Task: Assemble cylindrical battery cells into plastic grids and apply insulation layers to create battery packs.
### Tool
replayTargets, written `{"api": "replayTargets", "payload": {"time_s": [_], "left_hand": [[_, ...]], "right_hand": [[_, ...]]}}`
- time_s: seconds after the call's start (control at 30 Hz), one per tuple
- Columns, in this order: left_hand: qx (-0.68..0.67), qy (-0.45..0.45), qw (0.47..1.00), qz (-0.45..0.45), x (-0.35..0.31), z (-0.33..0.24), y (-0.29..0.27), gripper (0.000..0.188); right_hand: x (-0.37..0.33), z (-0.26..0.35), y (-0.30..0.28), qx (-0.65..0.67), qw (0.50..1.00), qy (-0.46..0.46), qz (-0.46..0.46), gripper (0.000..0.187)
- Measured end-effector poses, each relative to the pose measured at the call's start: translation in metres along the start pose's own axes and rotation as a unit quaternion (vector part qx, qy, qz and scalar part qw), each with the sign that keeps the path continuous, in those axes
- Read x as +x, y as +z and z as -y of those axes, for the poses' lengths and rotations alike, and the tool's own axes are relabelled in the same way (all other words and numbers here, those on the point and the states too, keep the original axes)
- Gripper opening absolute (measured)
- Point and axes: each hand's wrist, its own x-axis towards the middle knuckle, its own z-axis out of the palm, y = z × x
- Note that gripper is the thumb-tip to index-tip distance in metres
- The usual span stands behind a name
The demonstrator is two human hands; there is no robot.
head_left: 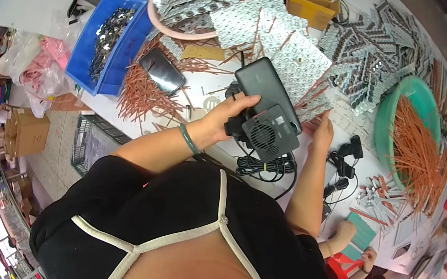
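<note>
My left hand (pixel 227 117) is closed on a flat black box with rounded corners (pixel 272 85), its thumb lying over the edge. Against the box's near side is a black unit with a round vent grille (pixel 267 138), gripped along with it. A coiled black cable (pixel 266 167) hangs or lies below. To the right, my right hand (pixel 322 134) has its fingers stretched out beside the box, near the silver sheets (pixel 294 59) and brown strips. Nothing shows in its grasp; some fingers are partly hidden. A dark phone (pixel 162 71) lies on brown strips at left.
A blue bin (pixel 117 64) of small dark pieces and a pink basin (pixel 153 10) of silver strips stand at left. Silver strips (pixel 371 49) pile up far right, beside a green basin (pixel 385 120) of brown sticks. A co-worker's hands (pixel 346 233) hold a green piece at lower right.
</note>
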Motion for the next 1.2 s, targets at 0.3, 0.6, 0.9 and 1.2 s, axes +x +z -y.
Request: {"api": "replayTargets", "payload": {"time_s": [0.3, 0.6, 0.9, 1.2], "left_hand": [[-0.144, -0.002, 0.987, -0.066, -0.073, -0.013, -0.091, 0.038], [-0.089, 0.088, 0.987, -0.102, -0.13, -0.011, -0.108, 0.034], [-0.057, 0.126, 0.98, -0.145, -0.157, -0.02, -0.139, 0.034], [0.059, 0.19, 0.972, -0.121, -0.167, -0.018, -0.138, 0.034]], "right_hand": [[-0.053, 0.006, -0.005, -0.107, 0.968, -0.186, -0.127, 0.033], [-0.035, 0.077, 0.098, -0.386, 0.709, -0.583, -0.091, 0.027], [-0.009, 0.071, 0.094, -0.451, 0.691, -0.556, -0.102, 0.014], [-0.023, 0.054, 0.077, -0.303, 0.821, -0.473, -0.101, 0.024]]}}
